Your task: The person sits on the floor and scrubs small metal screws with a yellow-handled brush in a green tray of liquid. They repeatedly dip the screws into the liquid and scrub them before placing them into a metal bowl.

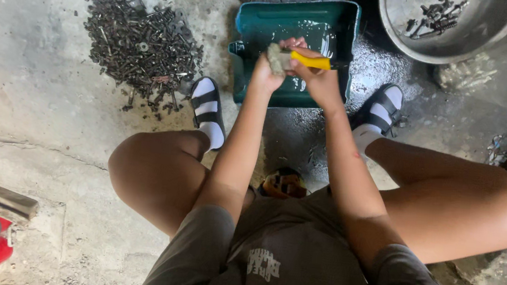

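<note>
Above the green tray [260,32]: small grey grimy metal part [274,57], clasped in left hand [268,73]; right hand [315,79] closed around yellow-handled brush [311,60].

Small grey metal part [274,57], dull and grimy, lumpy shape, detail too small to tell. Held up above the green tray [337,18], pinched at its lower side in the left hand [266,74]. Yellow-handled tool [310,60] lies roughly level, handle pointing right with a dark end sticking out, working end touching the part's right side; gripped in the right hand [317,83]. Tray is a rectangular green plastic tub on the wet floor, shiny liquid inside.
</note>
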Demonstrator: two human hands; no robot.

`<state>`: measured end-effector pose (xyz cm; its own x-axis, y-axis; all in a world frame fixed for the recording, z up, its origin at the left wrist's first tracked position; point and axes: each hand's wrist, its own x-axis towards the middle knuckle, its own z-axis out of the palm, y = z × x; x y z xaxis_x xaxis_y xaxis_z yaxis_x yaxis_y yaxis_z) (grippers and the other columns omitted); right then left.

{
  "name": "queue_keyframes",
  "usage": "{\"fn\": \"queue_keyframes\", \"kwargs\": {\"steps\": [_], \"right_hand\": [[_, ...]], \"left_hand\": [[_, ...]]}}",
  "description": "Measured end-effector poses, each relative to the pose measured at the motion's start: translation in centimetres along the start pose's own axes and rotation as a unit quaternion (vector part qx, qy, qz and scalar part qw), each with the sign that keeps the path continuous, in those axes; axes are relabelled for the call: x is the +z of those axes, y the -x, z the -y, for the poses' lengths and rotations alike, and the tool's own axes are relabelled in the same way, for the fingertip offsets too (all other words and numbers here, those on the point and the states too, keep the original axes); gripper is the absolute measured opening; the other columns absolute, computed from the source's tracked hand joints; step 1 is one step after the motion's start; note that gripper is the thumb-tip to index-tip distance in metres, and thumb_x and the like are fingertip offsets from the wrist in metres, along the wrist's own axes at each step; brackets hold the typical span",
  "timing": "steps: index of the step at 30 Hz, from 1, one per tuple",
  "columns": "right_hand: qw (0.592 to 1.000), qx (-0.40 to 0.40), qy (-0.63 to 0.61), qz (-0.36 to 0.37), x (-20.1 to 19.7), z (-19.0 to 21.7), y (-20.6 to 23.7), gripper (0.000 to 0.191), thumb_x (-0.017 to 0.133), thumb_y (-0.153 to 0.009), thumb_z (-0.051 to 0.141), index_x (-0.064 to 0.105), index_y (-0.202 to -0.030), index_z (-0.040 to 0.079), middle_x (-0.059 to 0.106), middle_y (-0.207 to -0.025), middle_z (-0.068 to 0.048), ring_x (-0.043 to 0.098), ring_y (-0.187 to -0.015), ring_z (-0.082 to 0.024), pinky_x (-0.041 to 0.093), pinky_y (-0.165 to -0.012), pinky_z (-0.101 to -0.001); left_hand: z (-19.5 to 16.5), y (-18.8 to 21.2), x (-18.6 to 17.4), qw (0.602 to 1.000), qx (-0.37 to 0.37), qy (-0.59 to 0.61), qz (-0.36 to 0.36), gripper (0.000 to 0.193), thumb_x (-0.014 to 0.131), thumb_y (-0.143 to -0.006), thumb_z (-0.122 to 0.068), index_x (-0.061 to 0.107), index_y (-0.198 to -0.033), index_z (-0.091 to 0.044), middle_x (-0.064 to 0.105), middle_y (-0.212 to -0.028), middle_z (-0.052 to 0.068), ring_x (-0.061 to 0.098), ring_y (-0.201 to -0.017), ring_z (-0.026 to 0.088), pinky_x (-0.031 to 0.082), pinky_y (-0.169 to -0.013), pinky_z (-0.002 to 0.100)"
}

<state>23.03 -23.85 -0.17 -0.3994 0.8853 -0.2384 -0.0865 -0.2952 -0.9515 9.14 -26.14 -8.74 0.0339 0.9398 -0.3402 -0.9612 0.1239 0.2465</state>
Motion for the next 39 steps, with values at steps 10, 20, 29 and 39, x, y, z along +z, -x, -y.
{"fn": "queue_keyframes", "kwargs": {"steps": [10, 20, 29, 39], "right_hand": [[0.988, -0.048, 0.141, -0.05, 1.8, 0.6, 0.7, 0.027, 0.074, -0.099, 0.008, 0.07, -0.124, -0.002, 0.075, -0.112, -0.011, 0.069, -0.095, -0.011, 0.056, -0.08, -0.0261], [0.984, -0.033, 0.173, -0.03, -0.2, -1.5, -0.5, 0.026, 0.075, -0.098, 0.01, 0.071, -0.121, -0.002, 0.077, -0.109, -0.01, 0.073, -0.098, -0.013, 0.059, -0.085, -0.0271], [0.939, -0.044, 0.294, -0.171, -4.9, -5.6, -1.6, 0.024, 0.073, -0.1, 0.006, 0.07, -0.122, -0.003, 0.075, -0.114, -0.016, 0.074, -0.103, -0.024, 0.057, -0.091, -0.0347], [0.966, 0.172, -0.025, -0.19, -2.8, -6.3, -0.1, 0.021, 0.072, -0.096, 0.006, 0.071, -0.112, -0.007, 0.072, -0.101, -0.017, 0.073, -0.082, -0.021, 0.063, -0.07, -0.0314]], "left_hand": [[0.0, -0.1, 1.4, 0.996, 0.049, -0.01, -0.072, 0.029, 0.039, -0.11, -0.018, 0.06, -0.12, 0.001, 0.062, -0.139, 0.016, 0.06, -0.128, 0.033, 0.055, -0.106, 0.043], [1.1, 0.5, -1.5, 0.973, 0.087, -0.152, -0.149, 0.036, 0.051, -0.113, -0.027, 0.063, -0.13, 0.002, 0.066, -0.125, 0.015, 0.065, -0.108, 0.024, 0.055, -0.092, 0.039], [-1.4, 2.2, -4.1, 0.95, 0.082, -0.116, -0.279, 0.037, 0.06, -0.101, -0.029, 0.06, -0.116, 0.005, 0.073, -0.112, 0.023, 0.072, -0.104, 0.034, 0.058, -0.095, 0.042], [-2.2, 2.8, -2.8, 0.962, 0.03, -0.124, -0.242, 0.027, 0.07, -0.091, -0.028, 0.07, -0.096, -0.001, 0.07, -0.089, 0.01, 0.069, -0.081, 0.021, 0.055, -0.075, 0.031]]}}
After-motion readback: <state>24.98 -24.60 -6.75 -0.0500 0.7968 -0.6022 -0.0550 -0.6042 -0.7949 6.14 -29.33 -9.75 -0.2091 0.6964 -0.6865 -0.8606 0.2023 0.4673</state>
